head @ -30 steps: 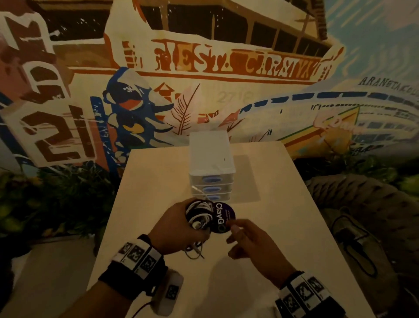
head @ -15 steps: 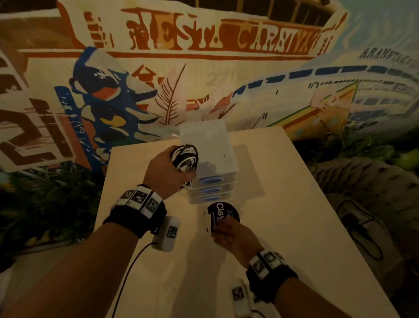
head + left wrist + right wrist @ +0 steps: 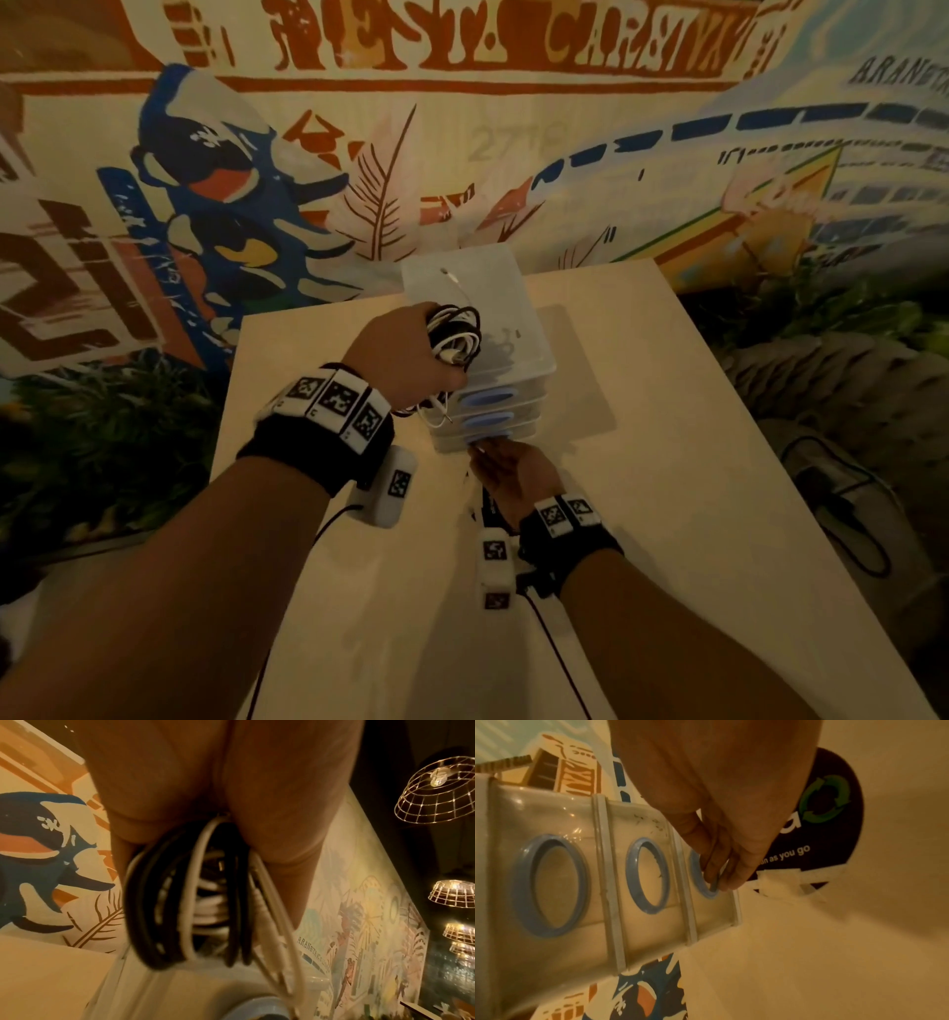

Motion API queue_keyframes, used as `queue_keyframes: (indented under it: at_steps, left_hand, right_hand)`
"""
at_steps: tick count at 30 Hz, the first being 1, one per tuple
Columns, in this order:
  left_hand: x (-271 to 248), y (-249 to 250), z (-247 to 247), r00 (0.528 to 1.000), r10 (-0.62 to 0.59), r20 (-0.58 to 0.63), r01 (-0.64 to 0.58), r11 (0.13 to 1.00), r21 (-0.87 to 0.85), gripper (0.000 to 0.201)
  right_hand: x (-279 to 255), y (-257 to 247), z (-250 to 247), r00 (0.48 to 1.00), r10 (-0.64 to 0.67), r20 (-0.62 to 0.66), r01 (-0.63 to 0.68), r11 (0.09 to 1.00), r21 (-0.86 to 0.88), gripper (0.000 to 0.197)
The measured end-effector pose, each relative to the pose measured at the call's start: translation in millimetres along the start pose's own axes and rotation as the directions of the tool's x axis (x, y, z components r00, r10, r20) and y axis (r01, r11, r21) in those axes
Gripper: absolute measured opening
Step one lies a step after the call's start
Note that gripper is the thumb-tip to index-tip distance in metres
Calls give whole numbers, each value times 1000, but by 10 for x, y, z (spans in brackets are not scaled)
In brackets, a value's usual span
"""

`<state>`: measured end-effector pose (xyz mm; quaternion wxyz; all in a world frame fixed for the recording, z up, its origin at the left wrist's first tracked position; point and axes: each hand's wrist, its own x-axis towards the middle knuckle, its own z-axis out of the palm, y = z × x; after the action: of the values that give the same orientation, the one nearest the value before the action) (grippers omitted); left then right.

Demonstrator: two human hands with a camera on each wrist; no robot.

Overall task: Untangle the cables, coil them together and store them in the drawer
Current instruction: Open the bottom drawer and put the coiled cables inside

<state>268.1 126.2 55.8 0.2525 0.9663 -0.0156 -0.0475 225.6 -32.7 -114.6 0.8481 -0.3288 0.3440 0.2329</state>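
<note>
A: Where's the cable coil (image 3: 454, 334) rn?

B: In the left hand (image 3: 405, 354), fingers curled round the black-and-white loops, held over the top of the small three-drawer plastic unit (image 3: 506, 329) at the far end of the pale wooden table (image 3: 642, 514). A white plug end (image 3: 452, 275) lies on the unit's lid; another loose end dangles below the fist.

A: How will it handle?

B: Light, soft, springy, I'd say. Loops will want to fan open once let go, so grip across the whole bundle, tails tucked in. Jackets look smooth, prob. a bit slippery.

A: Right hand (image 3: 721, 833)?

B: Fingertips (image 3: 714, 870) hooked into the blue ring pull (image 3: 703, 876) of the bottom drawer, which looks closed, or barely started. Unit is thin translucent plastic, likely light; it may slide toward the puller w/o bracing.

A: Surface, room?

B: Smooth tabletop, with a dark round sticker (image 3: 834, 817) taped down just beside the right hand. Painted mural wall (image 3: 462, 154) behind, wire-cage pendant lamps (image 3: 437, 791) overhead, dim warm light.
</note>
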Motion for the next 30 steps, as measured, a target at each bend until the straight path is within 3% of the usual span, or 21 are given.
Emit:
queue_keyframes:
  at_steps: [9, 16, 24, 30]
  left_hand:
    - [86, 51, -8, 991, -96, 94, 94, 995, 28, 55]
    - [115, 65, -37, 981, -139, 135, 139, 990, 8, 42]
    - [97, 110, -60, 973, -188, 133, 188, 982, 8, 47]
    - [77, 131, -55, 969, -217, 116, 214, 976, 34, 52]
  right_hand:
    - [113, 14, 37, 999, -34, 16, 30, 979, 200, 33]
    - [-38, 136, -94, 994, -84, 69, 69, 977, 202, 25]
    - [-484, 244, -580, 997, 54, 52, -63, 977, 203, 41]
    - [-717, 390, -761, 994, 107, 22, -109, 980, 168, 32]
